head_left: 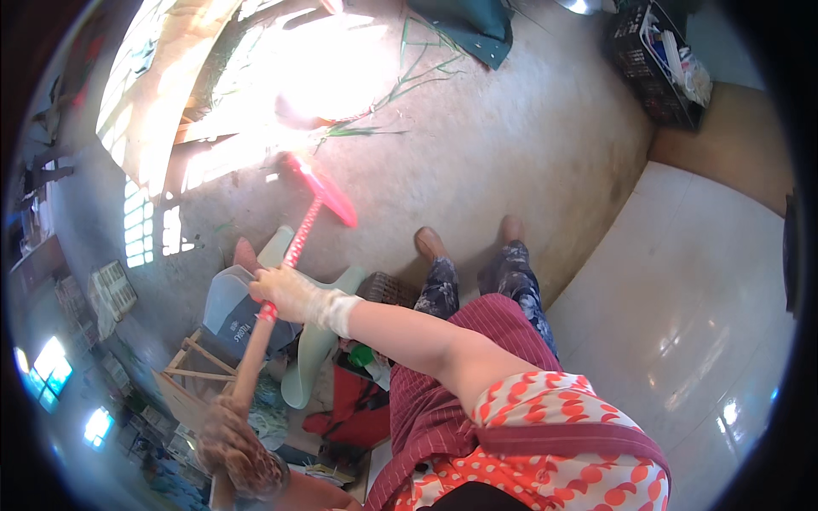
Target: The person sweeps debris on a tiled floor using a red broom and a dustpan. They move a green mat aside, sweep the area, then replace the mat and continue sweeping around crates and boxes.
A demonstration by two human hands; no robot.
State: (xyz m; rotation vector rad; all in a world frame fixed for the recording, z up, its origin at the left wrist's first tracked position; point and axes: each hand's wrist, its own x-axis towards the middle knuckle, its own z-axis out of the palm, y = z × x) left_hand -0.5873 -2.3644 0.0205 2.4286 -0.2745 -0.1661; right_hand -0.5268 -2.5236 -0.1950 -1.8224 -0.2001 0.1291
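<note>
Both my hands grip the long handle of a broom (249,368) that slants down to the floor ahead. Its upper part is bare wood; the lower part has a red covering with white dots. The pink head (331,196) is on the floor, and glare hides its bristles. My right hand (288,294), in a pale glove, reaches across my body and is closed round the middle of the handle. Nearer the top end, my left hand (234,443), in a dark, stained-looking glove, is wrapped round the wood. Long green leaves (354,132) lie just beyond the head.
A pale green plastic stool (302,375) and a grey-blue container (230,307) stand close below the handle. To their left is a wooden frame (200,362). A black crate (652,77) of items sits at far right, near a white glossy surface (673,281). Sunlight glares at upper left.
</note>
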